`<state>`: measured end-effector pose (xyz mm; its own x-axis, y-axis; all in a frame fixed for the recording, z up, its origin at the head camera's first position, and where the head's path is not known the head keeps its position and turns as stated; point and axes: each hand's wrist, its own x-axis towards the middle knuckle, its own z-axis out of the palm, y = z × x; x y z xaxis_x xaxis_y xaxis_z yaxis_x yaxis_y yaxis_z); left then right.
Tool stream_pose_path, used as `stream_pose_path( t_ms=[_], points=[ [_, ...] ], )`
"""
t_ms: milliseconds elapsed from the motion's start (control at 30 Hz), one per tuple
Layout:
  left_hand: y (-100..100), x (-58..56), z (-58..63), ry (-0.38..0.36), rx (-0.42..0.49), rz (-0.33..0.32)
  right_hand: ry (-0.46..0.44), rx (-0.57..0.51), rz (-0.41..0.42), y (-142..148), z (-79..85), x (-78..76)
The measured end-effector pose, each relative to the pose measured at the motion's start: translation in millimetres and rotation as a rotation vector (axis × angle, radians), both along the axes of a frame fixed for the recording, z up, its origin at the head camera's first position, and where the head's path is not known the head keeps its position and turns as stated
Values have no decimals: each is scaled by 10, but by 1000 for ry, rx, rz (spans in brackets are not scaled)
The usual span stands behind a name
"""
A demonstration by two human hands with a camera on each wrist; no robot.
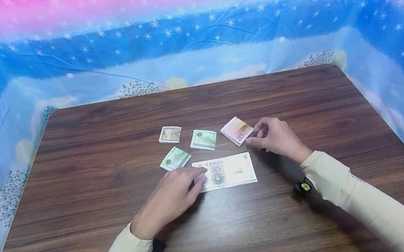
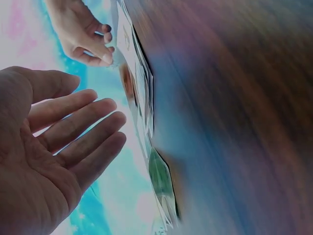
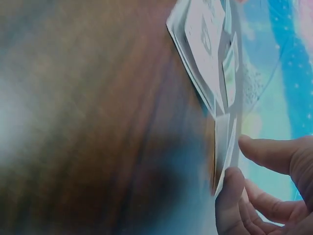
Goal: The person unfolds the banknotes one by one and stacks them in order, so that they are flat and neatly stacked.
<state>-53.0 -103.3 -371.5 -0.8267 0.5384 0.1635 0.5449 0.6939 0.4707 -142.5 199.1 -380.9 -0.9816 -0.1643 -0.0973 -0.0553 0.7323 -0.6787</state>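
A flat stack of banknotes (image 1: 238, 170), marked 20, lies on the wooden table. My left hand (image 1: 172, 195) reaches over the stack's left end in the head view; its fingers (image 2: 73, 122) are loosely extended and hold nothing in the left wrist view. To the upper right of the stack lies a folded pink-and-yellow 20 banknote (image 1: 236, 130). At its right edge is my right hand (image 1: 277, 136), fingertips right beside the paper. In the right wrist view the thumb (image 3: 266, 154) stands apart from the forefinger, which overlaps the folded note's edge.
Two folded green banknotes (image 1: 203, 139) lie behind the stack, one of them close to my left hand. A folded brownish banknote (image 1: 170, 134) sits farther left. A snowflake-patterned cloth (image 1: 193, 40) hangs around the far and side edges of the table (image 1: 113, 127).
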Motion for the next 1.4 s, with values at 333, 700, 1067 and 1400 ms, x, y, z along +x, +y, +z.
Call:
stream_pose_path(
  t_ms=[333, 700, 1067, 1400],
  points=[
    [-45, -26, -12, -63, 39, 52, -32, 144, -49, -83, -58, -254],
    [-54, -31, 9, -87, 39, 77, 1, 183, -31, -201, -91, -307],
    [-61, -42, 8, -90, 37, 79, -29, 153, -73, -178, -101, -361],
    [-90, -51, 18, -137, 123, 96, -114, -82, -123, -44, -15, -359]
  ],
)
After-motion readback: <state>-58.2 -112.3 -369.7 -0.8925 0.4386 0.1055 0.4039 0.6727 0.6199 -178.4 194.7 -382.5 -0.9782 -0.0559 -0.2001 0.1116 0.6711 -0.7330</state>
